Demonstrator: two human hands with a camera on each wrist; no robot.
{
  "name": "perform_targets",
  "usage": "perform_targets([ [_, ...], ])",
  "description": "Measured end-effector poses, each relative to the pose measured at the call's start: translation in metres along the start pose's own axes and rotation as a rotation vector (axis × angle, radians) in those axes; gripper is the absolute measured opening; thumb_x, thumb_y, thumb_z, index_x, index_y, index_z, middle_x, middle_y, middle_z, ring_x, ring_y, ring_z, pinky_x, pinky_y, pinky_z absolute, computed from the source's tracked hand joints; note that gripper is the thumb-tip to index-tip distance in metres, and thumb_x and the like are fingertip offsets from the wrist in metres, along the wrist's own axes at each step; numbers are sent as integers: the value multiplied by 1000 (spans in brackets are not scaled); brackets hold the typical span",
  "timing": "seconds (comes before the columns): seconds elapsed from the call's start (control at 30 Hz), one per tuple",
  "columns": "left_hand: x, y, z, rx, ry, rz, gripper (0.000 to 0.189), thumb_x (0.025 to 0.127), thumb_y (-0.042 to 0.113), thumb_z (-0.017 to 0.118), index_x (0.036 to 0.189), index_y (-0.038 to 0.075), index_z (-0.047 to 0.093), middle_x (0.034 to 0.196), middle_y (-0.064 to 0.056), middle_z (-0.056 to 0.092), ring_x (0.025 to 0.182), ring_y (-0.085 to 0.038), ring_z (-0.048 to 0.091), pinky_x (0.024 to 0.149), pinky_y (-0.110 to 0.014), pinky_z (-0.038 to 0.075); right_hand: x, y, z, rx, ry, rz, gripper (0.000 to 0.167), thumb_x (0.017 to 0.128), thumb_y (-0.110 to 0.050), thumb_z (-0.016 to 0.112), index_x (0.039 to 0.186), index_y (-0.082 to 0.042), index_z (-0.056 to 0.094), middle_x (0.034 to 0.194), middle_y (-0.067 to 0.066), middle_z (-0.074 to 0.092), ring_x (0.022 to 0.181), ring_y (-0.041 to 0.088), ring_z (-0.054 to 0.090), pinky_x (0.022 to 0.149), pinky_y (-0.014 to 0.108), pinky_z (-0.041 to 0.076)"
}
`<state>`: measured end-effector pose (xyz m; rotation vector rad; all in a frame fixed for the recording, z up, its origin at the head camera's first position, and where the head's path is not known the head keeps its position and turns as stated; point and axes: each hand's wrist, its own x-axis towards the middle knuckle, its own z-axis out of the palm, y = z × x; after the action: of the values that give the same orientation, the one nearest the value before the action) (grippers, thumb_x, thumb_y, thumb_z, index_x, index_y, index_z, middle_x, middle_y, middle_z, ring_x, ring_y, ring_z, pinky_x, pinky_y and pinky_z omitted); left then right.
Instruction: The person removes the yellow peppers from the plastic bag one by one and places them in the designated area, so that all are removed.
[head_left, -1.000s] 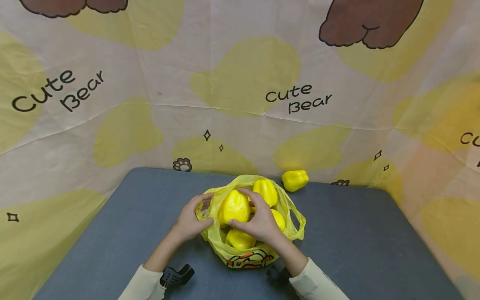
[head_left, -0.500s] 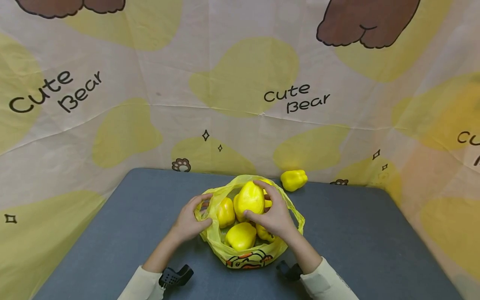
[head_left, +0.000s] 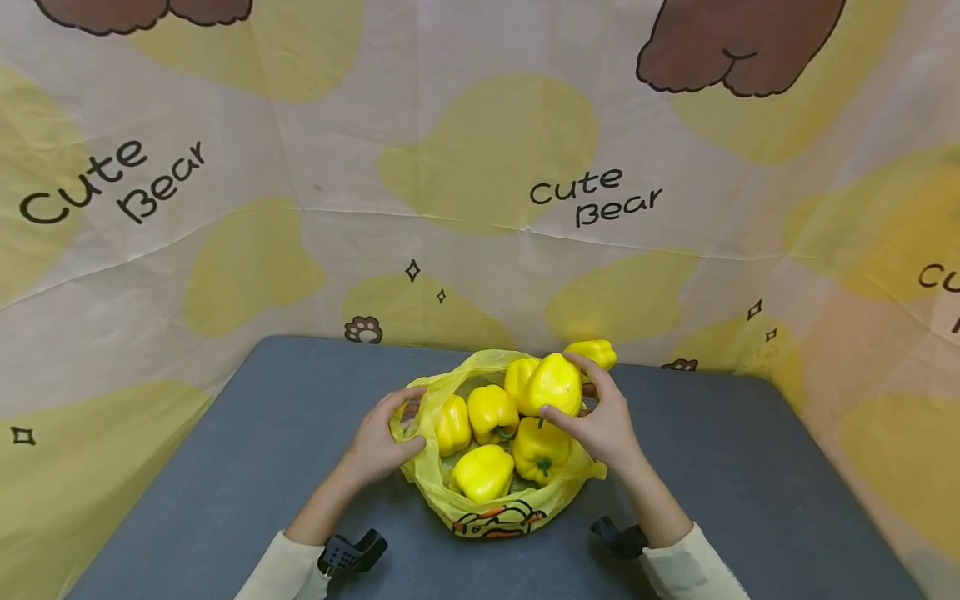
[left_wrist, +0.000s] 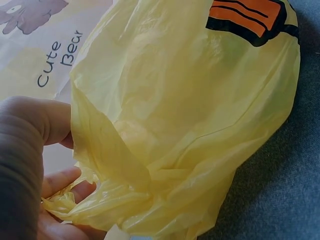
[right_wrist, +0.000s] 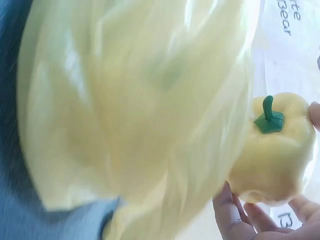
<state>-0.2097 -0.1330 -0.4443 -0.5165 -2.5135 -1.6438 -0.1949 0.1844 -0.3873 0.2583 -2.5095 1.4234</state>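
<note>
A yellow plastic bag (head_left: 442, 492) stands open-topped on the table, with several yellow bell peppers (head_left: 482, 473) inside. My left hand (head_left: 384, 437) holds the bag's left rim; in the left wrist view, its fingers (left_wrist: 62, 181) are hooked through the thin plastic of the handle. Over the bag's right side, my right hand (head_left: 603, 421) grips a yellow bell pepper (head_left: 555, 385) between thumb and fingers. The right wrist view shows this pepper's green stem (right_wrist: 270, 119) and the fingers around it, beside the bag wall (right_wrist: 135, 110).
Behind the held pepper, another yellow bell pepper (head_left: 596, 352) lies at the back edge of the blue-grey table (head_left: 750, 483). A printed cloth (head_left: 465, 150) hangs behind the table and along its sides.
My right hand has carried the bell pepper from the bag's left part to its right side, uncovering peppers below. My left hand stays at the rim.
</note>
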Motion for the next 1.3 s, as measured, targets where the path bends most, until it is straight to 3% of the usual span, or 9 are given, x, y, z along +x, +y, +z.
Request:
perform_targets([
  [0.43, 0, 1, 0, 1, -6, -14, 62, 74, 1, 67, 135, 3, 52, 135, -19, 49, 118, -36, 55, 97, -45, 48, -2, 24, -36, -133, 53, 61, 76, 77, -25, 79, 144, -16, 43, 146, 20, 38, 105, 37, 52, 62, 27, 51],
  [0.83, 0, 2, 1, -5, -10, -11, 63, 75, 5, 72, 134, 2, 51, 135, -20, 49, 119, -37, 54, 98, -47, 47, 4, 51, -55, -204, 61, 136, 76, 78, -34, 77, 144, -19, 43, 141, 20, 41, 105, 38, 53, 67, 30, 49],
  [1.1, -1, 3, 4, 85, 9, -1, 66, 73, 16, 78, 134, 5, 54, 133, -17, 52, 116, -34, 53, 99, -51, 45, 7, 64, -59, -239, 32, 205, 79, 80, -38, 75, 146, -16, 38, 144, 23, 38, 109, 42, 53, 76, 41, 51],
  [1.3, -1, 4, 6, 137, 20, -13, 66, 72, 21, 79, 133, 10, 56, 131, -14, 54, 114, -31, 53, 98, -52, 43, 8, 75, -60, -238, 21, 225, 78, 81, -36, 74, 146, -13, 38, 142, 24, 40, 107, 43, 56, 73, 36, 51],
])
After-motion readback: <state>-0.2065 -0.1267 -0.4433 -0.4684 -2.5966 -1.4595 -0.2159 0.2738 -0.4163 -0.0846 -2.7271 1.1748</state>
